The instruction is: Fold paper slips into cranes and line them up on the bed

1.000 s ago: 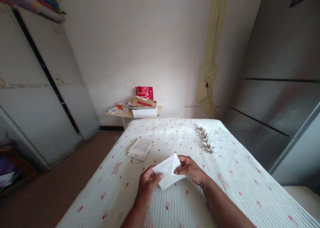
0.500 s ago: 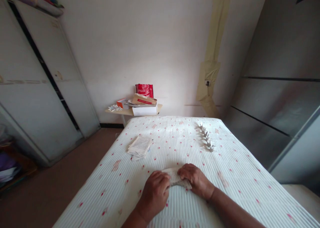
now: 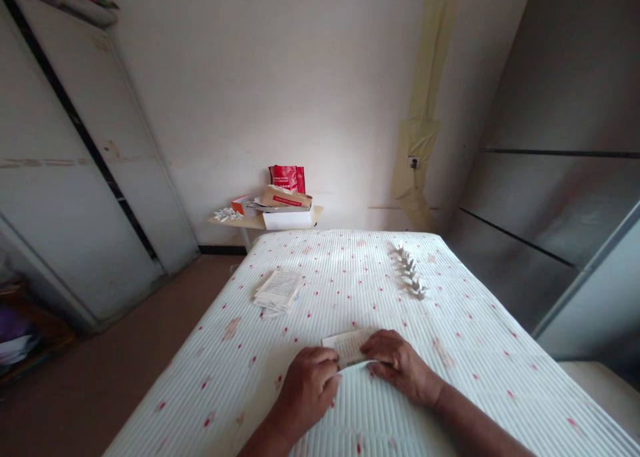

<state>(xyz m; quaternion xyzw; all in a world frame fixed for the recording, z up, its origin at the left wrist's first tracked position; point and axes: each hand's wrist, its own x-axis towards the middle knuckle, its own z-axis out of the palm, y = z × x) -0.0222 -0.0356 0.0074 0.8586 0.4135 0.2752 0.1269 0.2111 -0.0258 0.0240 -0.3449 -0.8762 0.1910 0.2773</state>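
A small sheet of printed paper (image 3: pixel 349 345) lies near the front middle of the bed, its near edge bent up in a fold. My left hand (image 3: pixel 307 385) grips its left end, fingers curled and thumb at the near edge. On the right end, my right hand (image 3: pixel 401 367) holds the paper with bent fingers, covering that corner. Farther off to the left lies a loose stack of printed paper sheets (image 3: pixel 279 290). Several small folded paper figures (image 3: pixel 411 275) stand in a row at the far right of the bed.
A quilted white bedspread (image 3: pixel 210 377) with red dots spreads under everything. Beyond the bed, a small table (image 3: pixel 254 223) carries a white box (image 3: pixel 287 219), a red bag (image 3: pixel 287 178) and a pile of white pieces (image 3: pixel 228 214). Wardrobes flank both sides.
The paper's near edge, curved and raised before, now lies lower and flatter. My right hand has shifted slightly right and its fingers have moved along the paper. The left hand stays nearly in place.
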